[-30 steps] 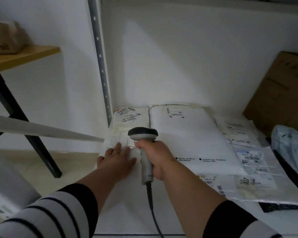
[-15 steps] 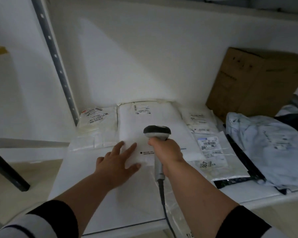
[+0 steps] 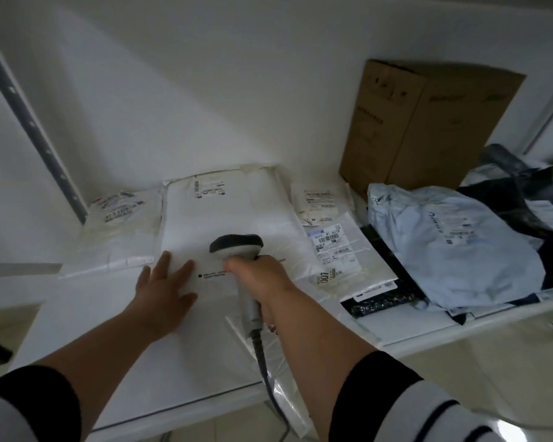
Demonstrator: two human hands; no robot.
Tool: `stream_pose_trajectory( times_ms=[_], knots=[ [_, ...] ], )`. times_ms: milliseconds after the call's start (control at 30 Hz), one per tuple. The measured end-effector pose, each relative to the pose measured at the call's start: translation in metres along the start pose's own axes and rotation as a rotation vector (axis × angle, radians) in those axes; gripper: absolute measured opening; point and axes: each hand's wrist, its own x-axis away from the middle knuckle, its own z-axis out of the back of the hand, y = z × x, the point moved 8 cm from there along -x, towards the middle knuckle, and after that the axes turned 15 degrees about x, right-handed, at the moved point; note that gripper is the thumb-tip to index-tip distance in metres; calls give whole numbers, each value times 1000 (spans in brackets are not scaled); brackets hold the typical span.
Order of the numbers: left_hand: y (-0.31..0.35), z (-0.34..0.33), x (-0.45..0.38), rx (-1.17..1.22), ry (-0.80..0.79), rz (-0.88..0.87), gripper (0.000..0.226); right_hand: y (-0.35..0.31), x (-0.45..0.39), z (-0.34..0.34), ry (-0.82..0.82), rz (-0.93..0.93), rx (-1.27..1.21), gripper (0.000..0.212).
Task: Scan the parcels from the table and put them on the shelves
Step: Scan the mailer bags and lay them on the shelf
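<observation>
A large white parcel (image 3: 227, 215) lies flat on the white shelf (image 3: 428, 327). My left hand (image 3: 163, 295) rests flat on its near left corner, fingers spread. My right hand (image 3: 259, 279) grips the handle of a grey barcode scanner (image 3: 237, 245), whose head sits over the parcel's near edge; its cable hangs down past the shelf front. A small white mailer (image 3: 118, 224) lies to the left of the parcel. More labelled white mailers (image 3: 336, 247) lie to its right.
A brown cardboard box (image 3: 428, 129) stands at the back right against the wall. A pale blue bag (image 3: 454, 250) and dark bags (image 3: 530, 202) are piled at the right. A perforated metal upright (image 3: 35, 129) rises at the left. A clear plastic sheet (image 3: 284, 387) hangs over the shelf's front edge.
The view has swung to the right, bringing the box and bags further in. My left hand has slid from the small left mailer onto the large parcel; the scanner moved right with it.
</observation>
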Motion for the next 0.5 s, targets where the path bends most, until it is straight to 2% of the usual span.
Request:
stream_pose_trajectory(
  times_ms=[100, 200, 233, 300, 400, 500],
  knots=[
    [17, 15, 20, -49, 192, 6, 71, 2, 1, 17, 11, 47, -135, 21],
    [57, 26, 47, 94, 410, -170, 53, 3, 9, 29, -16, 32, -322, 17],
    [70, 23, 54, 176, 415, -244, 45, 4, 12, 33, -23, 23, -353, 18],
    [91, 4, 62, 263, 240, -316, 39, 9, 17, 42, -34, 3, -360, 21],
    [102, -43, 68, 64, -117, -269, 61, 20, 29, 62, -40, -32, -368, 28],
    [100, -59, 70, -94, -174, -241, 76, 36, 36, 86, -12, -55, -297, 29]
  ],
)
